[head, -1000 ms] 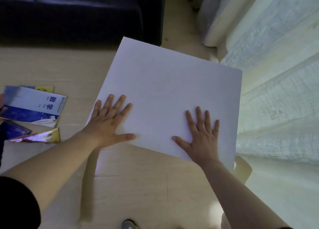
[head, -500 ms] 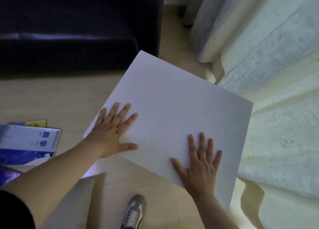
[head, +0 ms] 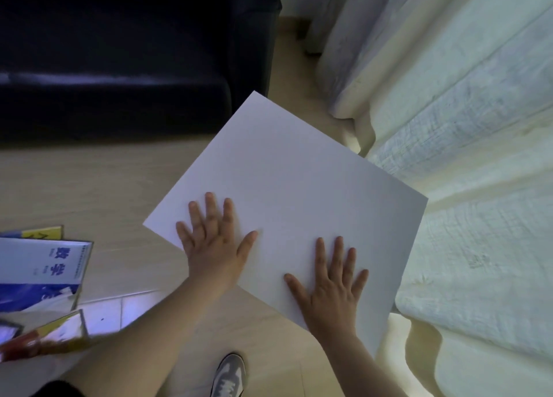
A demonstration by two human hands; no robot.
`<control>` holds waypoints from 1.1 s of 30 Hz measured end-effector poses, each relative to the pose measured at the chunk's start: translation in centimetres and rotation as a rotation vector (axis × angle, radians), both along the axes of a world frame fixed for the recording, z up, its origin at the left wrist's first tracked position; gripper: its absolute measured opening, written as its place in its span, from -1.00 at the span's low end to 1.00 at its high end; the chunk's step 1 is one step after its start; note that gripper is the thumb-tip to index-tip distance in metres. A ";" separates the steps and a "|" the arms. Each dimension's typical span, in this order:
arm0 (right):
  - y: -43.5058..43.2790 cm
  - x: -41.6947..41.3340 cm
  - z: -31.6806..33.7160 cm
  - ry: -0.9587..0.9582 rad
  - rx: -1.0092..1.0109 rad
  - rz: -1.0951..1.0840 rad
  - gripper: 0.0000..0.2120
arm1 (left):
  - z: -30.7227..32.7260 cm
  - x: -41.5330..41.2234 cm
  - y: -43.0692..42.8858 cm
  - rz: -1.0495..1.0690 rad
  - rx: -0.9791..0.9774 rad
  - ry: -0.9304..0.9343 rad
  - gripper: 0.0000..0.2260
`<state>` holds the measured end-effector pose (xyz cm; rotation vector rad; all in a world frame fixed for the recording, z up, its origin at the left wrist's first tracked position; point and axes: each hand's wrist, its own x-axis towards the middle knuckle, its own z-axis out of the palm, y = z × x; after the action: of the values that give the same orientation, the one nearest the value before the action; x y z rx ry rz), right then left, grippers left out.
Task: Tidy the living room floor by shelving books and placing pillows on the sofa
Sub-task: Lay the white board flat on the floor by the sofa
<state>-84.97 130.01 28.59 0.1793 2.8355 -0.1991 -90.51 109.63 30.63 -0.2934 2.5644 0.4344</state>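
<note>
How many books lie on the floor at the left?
4: white-and-blue book, yellow book under it, red-yellow book below, dark book at the edge; others may be hidden.

a home living room, shown by the dark sofa (head: pixel 119 67) against the pale wood-look floor (head: pixel 89 181), long light curtains (head: pixel 449 127) reaching down to it, and schoolbooks (head: pixel 42 271) scattered on the floor beside a sneaker (head: pixel 229 375).

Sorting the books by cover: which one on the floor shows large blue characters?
The white-and-blue book at the left edge, lying over a yellow book beyond it. The red-and-yellow book nearer the person shows no such characters.
</note>
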 end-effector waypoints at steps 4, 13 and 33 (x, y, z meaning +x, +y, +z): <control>1.3 -2.2 1.2 -0.062 -0.029 0.060 -0.08 | -1.6 0.1 1.0 0.084 -0.057 0.115 -0.23; 5.6 -13.9 1.2 -0.022 0.034 0.483 -0.12 | -2.8 -1.7 -0.4 -0.007 -0.169 0.260 -0.22; 7.2 -19.9 -0.6 0.198 -0.045 0.360 -0.19 | -2.7 -12.7 -1.4 -0.163 -0.206 0.284 -0.19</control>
<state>-104.87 137.20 27.95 -0.3793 2.9903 -0.2101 -103.20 108.19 27.96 -0.0977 2.8901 0.1596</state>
